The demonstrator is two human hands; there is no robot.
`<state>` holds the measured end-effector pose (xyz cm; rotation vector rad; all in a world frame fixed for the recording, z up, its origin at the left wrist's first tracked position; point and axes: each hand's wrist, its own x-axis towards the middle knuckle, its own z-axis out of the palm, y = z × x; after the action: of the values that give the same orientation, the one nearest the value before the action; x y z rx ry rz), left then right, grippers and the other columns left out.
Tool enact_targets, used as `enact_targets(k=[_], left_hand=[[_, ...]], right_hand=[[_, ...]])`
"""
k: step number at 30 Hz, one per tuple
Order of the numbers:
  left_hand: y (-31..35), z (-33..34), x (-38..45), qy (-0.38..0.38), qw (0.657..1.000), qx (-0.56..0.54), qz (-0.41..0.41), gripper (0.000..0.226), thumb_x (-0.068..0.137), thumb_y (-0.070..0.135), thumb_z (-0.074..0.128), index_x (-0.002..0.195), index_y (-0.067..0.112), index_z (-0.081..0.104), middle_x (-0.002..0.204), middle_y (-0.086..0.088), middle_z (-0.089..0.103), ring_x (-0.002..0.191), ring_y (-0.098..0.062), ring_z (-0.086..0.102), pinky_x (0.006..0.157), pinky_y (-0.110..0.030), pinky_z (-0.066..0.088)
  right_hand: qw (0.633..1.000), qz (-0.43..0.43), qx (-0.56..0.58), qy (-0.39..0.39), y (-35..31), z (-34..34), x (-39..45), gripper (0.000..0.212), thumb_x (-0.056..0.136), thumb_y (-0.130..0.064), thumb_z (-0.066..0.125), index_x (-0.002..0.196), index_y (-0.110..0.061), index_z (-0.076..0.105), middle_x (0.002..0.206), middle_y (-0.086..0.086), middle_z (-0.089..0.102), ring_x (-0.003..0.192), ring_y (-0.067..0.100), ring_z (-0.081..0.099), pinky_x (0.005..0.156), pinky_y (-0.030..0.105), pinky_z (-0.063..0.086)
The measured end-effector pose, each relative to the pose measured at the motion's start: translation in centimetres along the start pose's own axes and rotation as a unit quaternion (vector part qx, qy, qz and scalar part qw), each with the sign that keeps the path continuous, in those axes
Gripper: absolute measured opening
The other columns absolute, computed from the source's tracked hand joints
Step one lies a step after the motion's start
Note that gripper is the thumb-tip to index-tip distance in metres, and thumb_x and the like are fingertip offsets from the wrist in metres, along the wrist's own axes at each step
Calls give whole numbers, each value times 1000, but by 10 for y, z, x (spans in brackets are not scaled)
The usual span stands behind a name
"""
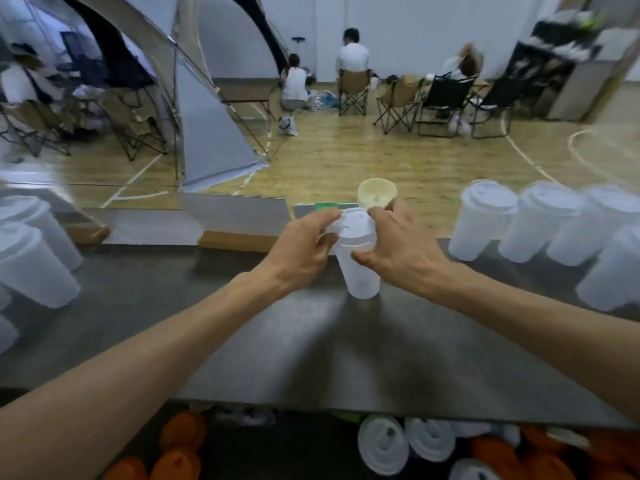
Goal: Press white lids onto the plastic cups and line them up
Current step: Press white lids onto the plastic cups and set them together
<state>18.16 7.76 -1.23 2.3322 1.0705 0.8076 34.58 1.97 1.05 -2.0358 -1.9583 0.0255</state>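
A frosted plastic cup (360,271) stands upright in the middle of the dark table (242,327). A white lid (355,225) sits on its rim. My left hand (301,251) grips the lid's left edge, fingers curled over it. My right hand (398,244) holds the right side, thumb against the cup wall and fingers on the lid's far edge. Several lidded cups (485,220) stand in a row at the right. Unlidded cups (31,261) lie and stand at the left, partly out of frame.
A yellowish cup (376,192) stands just behind my right hand. Below the table's near edge lie stacks of white lids (382,445) and orange items (180,441). Beyond the table are a wood floor, a tent, folding chairs and seated people.
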Motion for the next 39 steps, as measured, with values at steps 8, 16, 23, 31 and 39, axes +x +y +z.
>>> enact_targets(k=[8,16,23,31,39], left_hand=[[51,69,22,-27,996,-58,56,35,97,4,52,131,6,60,136,-5,60,121,-13,54,101,-14,35],[35,84,22,-26,995,-7,93,40,104,26,44,138,8,55,149,-5,48,137,-18,45,113,-34,36],[26,81,22,-49,993,21,107,51,103,39,39,145,12,48,154,0,41,141,-14,39,115,-35,35],[24,86,18,-27,994,1,102,53,103,39,37,146,10,47,154,-1,41,141,-13,39,115,-27,30],[22,88,19,-27,994,-8,104,55,102,41,35,146,10,46,154,-1,41,140,-14,39,116,-31,33]], right_hand=[[998,2,42,41,90,-18,-63,39,87,-30,69,123,-15,67,95,-2,53,83,11,48,76,24,37],[996,-50,59,45,99,-14,-61,40,92,-37,62,128,-19,63,125,0,55,110,15,53,97,29,43],[994,-68,52,-68,109,-13,-38,74,94,-60,41,152,-17,28,159,0,24,146,11,19,116,27,12],[990,-121,-31,-68,117,-2,-32,70,100,-56,24,155,-14,18,162,0,13,148,9,8,119,27,5],[985,-157,-46,-54,123,-13,-49,60,102,-47,31,154,-17,23,160,-3,18,145,2,4,110,11,-7]])
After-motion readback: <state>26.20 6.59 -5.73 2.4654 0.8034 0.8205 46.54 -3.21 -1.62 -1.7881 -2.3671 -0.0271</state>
